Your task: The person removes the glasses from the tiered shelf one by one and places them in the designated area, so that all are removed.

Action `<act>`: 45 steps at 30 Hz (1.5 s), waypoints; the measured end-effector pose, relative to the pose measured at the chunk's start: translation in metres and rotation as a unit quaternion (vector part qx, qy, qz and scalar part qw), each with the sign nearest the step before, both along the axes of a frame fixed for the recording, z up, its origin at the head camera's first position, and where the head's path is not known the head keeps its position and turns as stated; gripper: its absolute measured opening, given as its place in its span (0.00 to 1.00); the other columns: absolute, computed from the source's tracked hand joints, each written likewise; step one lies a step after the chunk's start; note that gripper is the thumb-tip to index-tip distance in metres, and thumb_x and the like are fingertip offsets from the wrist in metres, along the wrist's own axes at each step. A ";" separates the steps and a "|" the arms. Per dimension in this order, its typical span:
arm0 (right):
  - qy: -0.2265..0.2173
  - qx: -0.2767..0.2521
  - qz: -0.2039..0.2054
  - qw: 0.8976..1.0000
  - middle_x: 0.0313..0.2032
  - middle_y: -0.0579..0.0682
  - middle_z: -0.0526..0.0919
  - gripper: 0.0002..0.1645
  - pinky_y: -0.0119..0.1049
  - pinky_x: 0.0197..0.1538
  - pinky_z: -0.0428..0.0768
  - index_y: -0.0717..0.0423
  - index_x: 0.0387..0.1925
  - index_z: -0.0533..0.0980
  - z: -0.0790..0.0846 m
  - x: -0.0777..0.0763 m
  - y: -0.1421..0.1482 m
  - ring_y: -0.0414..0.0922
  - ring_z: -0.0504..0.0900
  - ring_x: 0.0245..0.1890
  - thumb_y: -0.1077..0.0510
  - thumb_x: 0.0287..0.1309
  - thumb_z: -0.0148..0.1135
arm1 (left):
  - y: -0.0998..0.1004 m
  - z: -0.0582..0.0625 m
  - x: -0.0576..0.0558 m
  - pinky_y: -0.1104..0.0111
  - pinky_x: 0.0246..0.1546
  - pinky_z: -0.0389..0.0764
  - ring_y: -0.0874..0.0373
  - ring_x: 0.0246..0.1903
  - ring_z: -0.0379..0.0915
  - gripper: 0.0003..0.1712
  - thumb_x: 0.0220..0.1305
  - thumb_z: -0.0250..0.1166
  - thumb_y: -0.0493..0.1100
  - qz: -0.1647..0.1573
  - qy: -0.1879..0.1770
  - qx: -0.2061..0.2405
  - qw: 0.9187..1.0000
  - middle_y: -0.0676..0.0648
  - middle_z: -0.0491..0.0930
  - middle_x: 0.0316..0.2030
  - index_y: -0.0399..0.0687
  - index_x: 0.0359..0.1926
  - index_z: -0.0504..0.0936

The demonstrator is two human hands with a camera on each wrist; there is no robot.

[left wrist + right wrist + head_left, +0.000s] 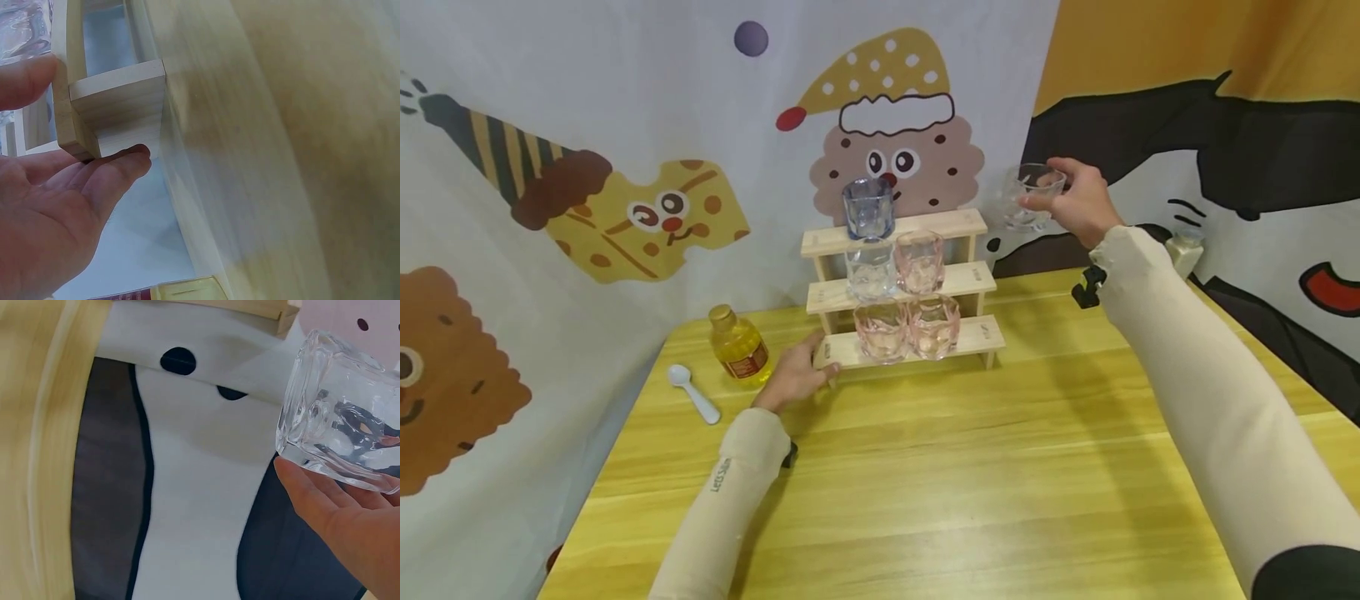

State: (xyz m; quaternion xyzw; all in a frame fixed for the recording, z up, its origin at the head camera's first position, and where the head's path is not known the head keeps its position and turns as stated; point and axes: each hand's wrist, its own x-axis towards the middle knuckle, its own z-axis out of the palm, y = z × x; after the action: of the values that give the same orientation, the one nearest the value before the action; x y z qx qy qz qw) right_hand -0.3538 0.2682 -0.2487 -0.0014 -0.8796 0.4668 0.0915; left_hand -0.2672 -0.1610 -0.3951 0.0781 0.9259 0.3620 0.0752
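Note:
A three-step wooden rack (976,335) stands at the back of the table. My left hand (796,373) grips the left end of its lowest step, and the left wrist view shows the thumb on one face with fingers (122,172) at the other side. Raised to the right of the top step, my right hand (1086,204) holds a clear glass (337,406) tilted in the air. A blue glass (868,212) sits on the top step. The middle step carries a clear glass (870,279) and a pink glass (920,267). Two pink glasses, left (880,335) and right (934,331), share the bottom step.
Left of the rack are a yellow bottle (741,350) with a gold cap and a white spoon (694,393) on the wooden table (940,492). A printed curtain (655,75) hangs close behind. A small pale container (1184,252) stands beyond my right forearm.

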 end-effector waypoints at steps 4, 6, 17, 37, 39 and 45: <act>-0.008 -0.013 -0.007 1.000 0.77 0.57 0.59 0.54 0.57 0.74 0.63 0.46 0.81 0.46 -0.009 0.000 0.006 0.57 0.60 0.75 0.43 0.63 0.65 | 0.000 0.001 0.000 0.61 0.40 0.78 0.48 0.42 0.77 0.44 0.69 0.63 0.49 0.001 0.000 -0.012 1.000 0.34 0.79 0.56 0.46 0.79 0.53; -0.010 -0.015 -0.008 1.000 0.78 0.56 0.54 0.54 0.58 0.75 0.62 0.47 0.81 0.46 -0.014 0.000 0.009 0.58 0.57 0.77 0.44 0.64 0.65 | 0.000 0.000 -0.001 0.59 0.43 0.79 0.47 0.44 0.77 0.44 0.69 0.63 0.50 -0.001 0.003 -0.015 1.000 0.34 0.79 0.57 0.46 0.79 0.53; -0.013 -0.023 -0.012 1.000 0.74 0.62 0.62 0.55 0.58 0.71 0.67 0.52 0.80 0.47 -0.048 0.000 0.015 0.61 0.65 0.71 0.47 0.62 0.67 | 0.001 -0.002 0.000 0.67 0.27 0.75 0.54 0.30 0.73 0.43 0.69 0.64 0.47 0.002 -0.001 0.003 1.000 0.38 0.80 0.41 0.46 0.79 0.54; -0.049 -0.033 0.020 0.998 0.67 0.65 0.69 0.55 0.61 0.66 0.69 0.60 0.78 0.52 -0.134 -0.002 0.010 0.62 0.68 0.66 0.52 0.58 0.72 | 0.000 -0.005 -0.001 0.64 0.38 0.74 0.51 0.39 0.74 0.43 0.70 0.63 0.49 0.002 0.014 -0.022 1.000 0.35 0.80 0.54 0.45 0.79 0.54; -0.052 -0.032 0.025 0.998 0.68 0.66 0.68 0.55 0.61 0.67 0.69 0.60 0.78 0.52 -0.139 -0.003 0.009 0.62 0.67 0.67 0.53 0.57 0.73 | 0.000 -0.005 -0.001 0.65 0.38 0.74 0.51 0.38 0.73 0.44 0.70 0.63 0.49 0.003 0.013 -0.021 1.000 0.35 0.80 0.53 0.45 0.79 0.54; -0.061 -0.034 0.036 0.997 0.73 0.66 0.63 0.54 0.61 0.70 0.67 0.60 0.77 0.53 -0.146 -0.004 0.003 0.65 0.66 0.69 0.57 0.56 0.73 | 0.000 -0.006 -0.002 0.64 0.40 0.74 0.51 0.38 0.73 0.44 0.69 0.63 0.49 0.006 0.015 -0.019 1.000 0.36 0.80 0.53 0.46 0.79 0.54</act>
State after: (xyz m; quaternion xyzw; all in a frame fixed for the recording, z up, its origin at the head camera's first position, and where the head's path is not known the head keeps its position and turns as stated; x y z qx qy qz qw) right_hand -0.3581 0.2716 -0.3947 -0.0014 -0.8668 0.4983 0.0212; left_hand -0.2691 -0.1610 -0.4007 0.0764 0.9340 0.3438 0.0609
